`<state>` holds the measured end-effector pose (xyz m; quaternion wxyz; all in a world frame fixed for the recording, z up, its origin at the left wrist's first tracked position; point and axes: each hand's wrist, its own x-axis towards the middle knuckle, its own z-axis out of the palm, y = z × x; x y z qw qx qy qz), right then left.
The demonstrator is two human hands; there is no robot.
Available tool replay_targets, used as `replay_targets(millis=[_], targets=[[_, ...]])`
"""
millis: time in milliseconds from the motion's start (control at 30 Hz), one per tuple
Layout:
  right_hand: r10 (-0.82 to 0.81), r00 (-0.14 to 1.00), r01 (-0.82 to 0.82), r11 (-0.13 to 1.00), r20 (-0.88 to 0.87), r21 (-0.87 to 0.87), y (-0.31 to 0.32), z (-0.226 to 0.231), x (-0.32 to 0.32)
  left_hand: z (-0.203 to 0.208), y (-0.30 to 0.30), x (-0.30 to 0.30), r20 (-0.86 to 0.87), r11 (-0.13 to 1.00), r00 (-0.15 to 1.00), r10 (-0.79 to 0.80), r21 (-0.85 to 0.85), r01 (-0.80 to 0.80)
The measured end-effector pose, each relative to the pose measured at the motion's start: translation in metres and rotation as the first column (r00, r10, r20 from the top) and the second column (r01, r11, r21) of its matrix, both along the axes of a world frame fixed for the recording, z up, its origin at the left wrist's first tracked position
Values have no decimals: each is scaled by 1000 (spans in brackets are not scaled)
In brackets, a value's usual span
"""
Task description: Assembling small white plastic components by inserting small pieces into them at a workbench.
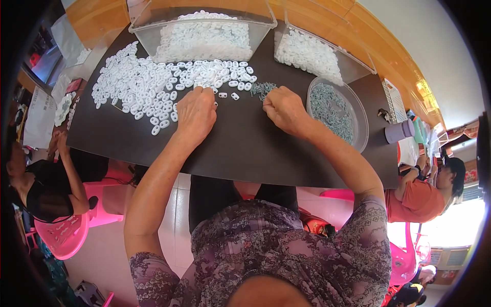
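My left hand (pixel 197 113) is closed, knuckles up, at the near edge of a small heap of white oval plastic pieces with two holes (pixel 207 74). Its fingertips are hidden, so whatever it pinches does not show. Further right, my right hand (pixel 287 110) is also closed, its curled fingers beside a little pile of grey screws (pixel 263 89); what it holds, if anything, is out of sight. Between the hands lie a few small white pieces (pixel 235 96). A larger spread of the oval pieces (pixel 134 82) covers the table left of my left hand.
On the dark table (pixel 240 148), two clear bins of white pieces (pixel 202 41) (pixel 309 53) stand at the back. A round clear tub (pixel 362 120) of screws sits by my right forearm, a lilac cup (pixel 400 131) beyond it. People sit at left (pixel 51 184) and right (pixel 422 197).
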<state>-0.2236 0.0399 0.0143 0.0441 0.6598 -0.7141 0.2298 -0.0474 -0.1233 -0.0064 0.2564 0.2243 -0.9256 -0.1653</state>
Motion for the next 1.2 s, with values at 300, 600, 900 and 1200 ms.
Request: replay_targets(millis=[300,600,900,1200], targets=[[-89,768,-3,990,634,142,-9,10,17,13,36,6,-306,987,948,-86,100,122],[-104,538,6,993,837,119,-17,7,42,7,48,2,-324,866,944,-59,453,210],[-109,488,24,993,866,112,-16,14,51,1,52,0,-291,911,957,11,396,111],[17,985,-45,986,-174,-159,-17,6,33,0,49,-10,-304,861,949,81,501,87]])
